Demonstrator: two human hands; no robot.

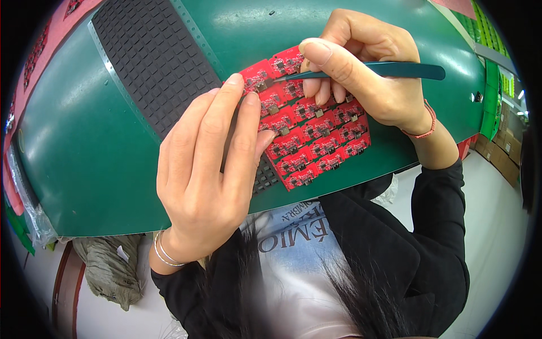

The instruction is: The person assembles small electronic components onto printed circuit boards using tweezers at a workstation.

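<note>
A panel of red circuit boards, joined in rows and carrying small black and metal parts, lies tilted in front of me. My left hand grips its left edge, with the fingertips on the upper left boards and the thumb lower on the edge. Teal tweezers are pinched between the thumb and fingers of my right hand. Their tips reach a small part on an upper left board, close to my left fingertips. My right hand covers some of the upper right boards.
A sheet of black square pads on a clear perforated strip runs under my left hand and the panel. Beneath everything is a green work surface. A small dark piece lies at the far side. Cardboard boxes stand off to the right.
</note>
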